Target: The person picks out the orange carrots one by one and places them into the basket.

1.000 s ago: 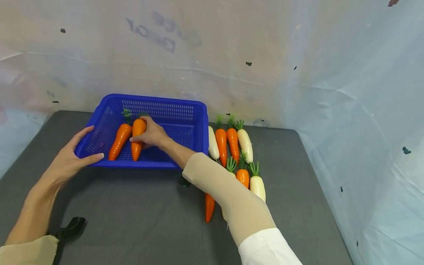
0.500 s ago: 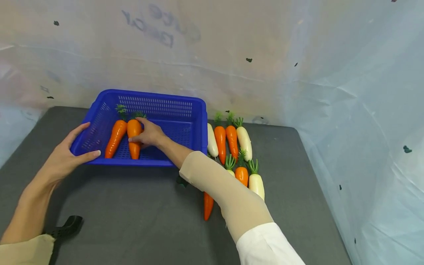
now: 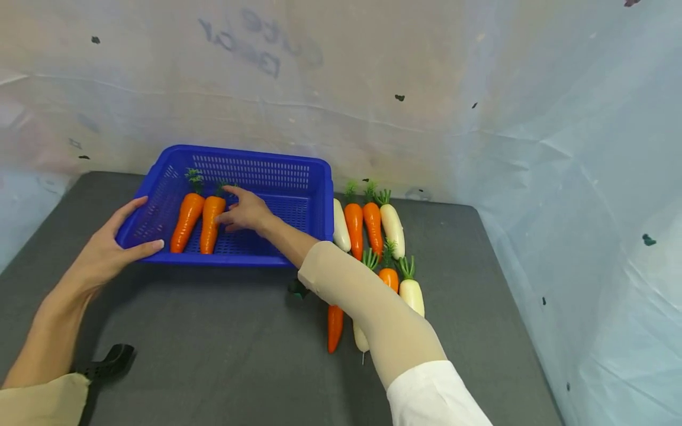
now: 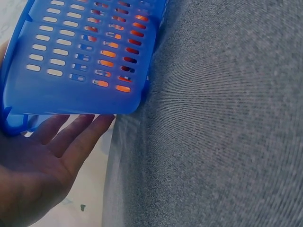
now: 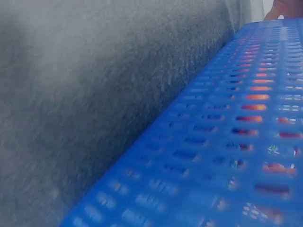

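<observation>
A blue plastic basket (image 3: 245, 259) with slotted walls stands at the back left of the table. Inside, two orange carrots with green tops lie side by side: a left carrot (image 3: 186, 223) and a right carrot (image 3: 210, 228). My left hand (image 3: 103, 254) grips the basket's front left corner, thumb on the front rim and fingers along the left side. In the left wrist view, its fingers meet the end wall. My right hand (image 3: 246, 212) is over the basket beside the right carrot, fingers parted; whether a fingertip touches it I cannot tell. The right wrist view shows the basket's outer wall.
Right of the basket lie several carrots, such as one carrot (image 3: 354, 228), and several white radishes, such as one radish (image 3: 392, 231). My right sleeve (image 3: 367, 307) covers some. Plastic sheeting (image 3: 453, 71) hangs behind the grey table (image 3: 229, 343).
My right hand has let go of the right carrot and drawn slightly to the right. That carrot now lies flat beside the left one. My left hand keeps its hold.
</observation>
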The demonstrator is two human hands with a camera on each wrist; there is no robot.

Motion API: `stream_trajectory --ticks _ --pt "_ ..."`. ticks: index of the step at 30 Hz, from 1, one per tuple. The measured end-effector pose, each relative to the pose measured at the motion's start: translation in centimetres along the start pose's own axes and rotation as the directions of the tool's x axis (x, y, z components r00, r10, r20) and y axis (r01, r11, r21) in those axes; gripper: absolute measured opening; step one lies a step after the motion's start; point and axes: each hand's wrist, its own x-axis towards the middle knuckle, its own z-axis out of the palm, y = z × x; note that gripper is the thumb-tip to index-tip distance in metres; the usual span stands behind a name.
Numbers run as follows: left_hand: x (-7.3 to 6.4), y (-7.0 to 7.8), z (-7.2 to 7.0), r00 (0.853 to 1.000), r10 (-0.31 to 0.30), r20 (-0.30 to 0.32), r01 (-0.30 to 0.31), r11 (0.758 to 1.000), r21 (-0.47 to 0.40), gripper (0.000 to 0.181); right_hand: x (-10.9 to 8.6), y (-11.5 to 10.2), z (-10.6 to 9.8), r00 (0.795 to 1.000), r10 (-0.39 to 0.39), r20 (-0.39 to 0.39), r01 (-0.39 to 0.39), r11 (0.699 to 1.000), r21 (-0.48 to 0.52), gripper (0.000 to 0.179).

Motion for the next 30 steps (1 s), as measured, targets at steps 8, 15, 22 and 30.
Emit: stream_trajectory --ticks 8,15,22,30 --pt "0.1 0.1 -0.2 1.0 -0.002 -0.001 0.002 1.0 0.003 0.089 -1.7 -0.6 -1.5 0.996 -0.087 0.012 0.088 0.994 -0.06 0.07" --pt "0.0 -0.1 -0.2 1.0 -0.017 -0.01 0.017 1.0 0.003 0.089 -3.8 -1.3 -2.9 0.986 -0.165 0.039 0.168 0.978 -0.126 0.066" --pt "0.0 0.1 -0.2 1.0 -0.014 -0.012 0.014 1.0 -0.003 0.089 -5.8 -1.6 -4.7 0.975 -0.215 0.058 0.22 0.967 -0.127 0.064" --pt "-0.1 0.1 0.0 1.0 -0.015 -0.008 0.015 1.0 0.002 0.09 -8.1 -1.5 -7.9 0.961 -0.269 0.068 0.275 0.956 -0.101 0.061"
